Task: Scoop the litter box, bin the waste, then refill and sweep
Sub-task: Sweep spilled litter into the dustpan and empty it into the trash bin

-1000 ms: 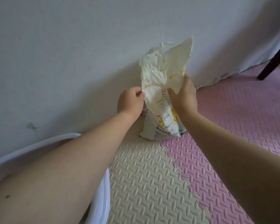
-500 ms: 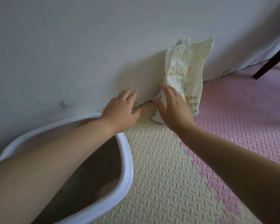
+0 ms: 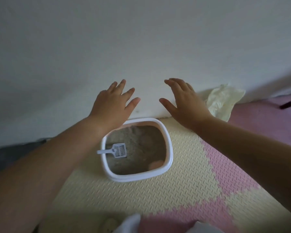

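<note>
Pale grey wall (image 3: 141, 39) fills the upper frame above a cream-and-pink foam floor mat (image 3: 175, 190), where the white-rimmed plastic litter box (image 3: 138, 177) sits at centre, likely heavy but stiff, best gripped by its rim. Both the left hand (image 3: 111, 105) and the right hand (image 3: 186, 105) hover spread and empty near its far edge. The light white slotted scoop (image 3: 118, 150) lies inside, lower left of both, handle over the rim.

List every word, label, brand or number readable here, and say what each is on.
None can be read.
Cream litter bag: crumpled, with no legible print on the side in view.
Scoop: no markings visible.
Litter box: plain white rim, no label visible.
</note>
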`<act>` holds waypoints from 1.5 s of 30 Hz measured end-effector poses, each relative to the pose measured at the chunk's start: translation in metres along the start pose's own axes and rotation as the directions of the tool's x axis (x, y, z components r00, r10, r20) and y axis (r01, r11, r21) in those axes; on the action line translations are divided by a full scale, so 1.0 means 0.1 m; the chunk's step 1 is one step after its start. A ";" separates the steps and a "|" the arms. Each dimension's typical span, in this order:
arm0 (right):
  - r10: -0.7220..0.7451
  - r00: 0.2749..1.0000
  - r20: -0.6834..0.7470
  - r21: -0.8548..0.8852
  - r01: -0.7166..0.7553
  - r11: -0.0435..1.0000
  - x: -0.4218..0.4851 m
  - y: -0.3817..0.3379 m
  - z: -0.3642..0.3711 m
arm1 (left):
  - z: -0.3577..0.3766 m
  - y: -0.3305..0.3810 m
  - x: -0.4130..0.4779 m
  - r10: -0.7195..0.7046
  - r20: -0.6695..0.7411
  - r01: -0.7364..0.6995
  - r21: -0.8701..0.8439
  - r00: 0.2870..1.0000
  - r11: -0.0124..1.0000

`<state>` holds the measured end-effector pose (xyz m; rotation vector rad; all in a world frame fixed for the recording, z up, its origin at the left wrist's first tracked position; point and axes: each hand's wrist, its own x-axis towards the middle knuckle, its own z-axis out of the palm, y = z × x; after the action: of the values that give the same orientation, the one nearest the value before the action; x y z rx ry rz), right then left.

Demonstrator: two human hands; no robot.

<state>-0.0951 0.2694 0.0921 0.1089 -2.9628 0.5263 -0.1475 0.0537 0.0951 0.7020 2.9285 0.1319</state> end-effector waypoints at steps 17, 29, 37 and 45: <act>-0.568 0.814 0.123 0.076 0.563 0.823 0.40 -4.88 -2.15 | -3.52 -1.99 -3.20 -0.496 -0.158 0.485 -0.103 0.854 0.868; -0.719 0.652 0.241 0.171 0.701 0.693 0.56 -6.31 -1.56 | -3.55 -3.03 -4.46 -0.788 -0.119 0.784 -0.085 0.604 0.614; -0.764 0.580 0.283 0.227 0.734 0.641 1.14 -7.13 -1.11 | -3.65 -3.98 -4.76 -0.866 -0.136 0.872 -0.027 0.481 0.488; -0.841 0.430 0.327 0.279 0.807 0.521 2.10 -8.32 -0.48 | -3.75 -5.31 -4.76 -0.941 -0.091 0.943 -0.026 0.327 0.331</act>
<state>-0.2198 -0.5034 0.4471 1.8134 -2.7011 0.4846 -0.0171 -0.6562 0.4537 -1.1479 2.8593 -0.0182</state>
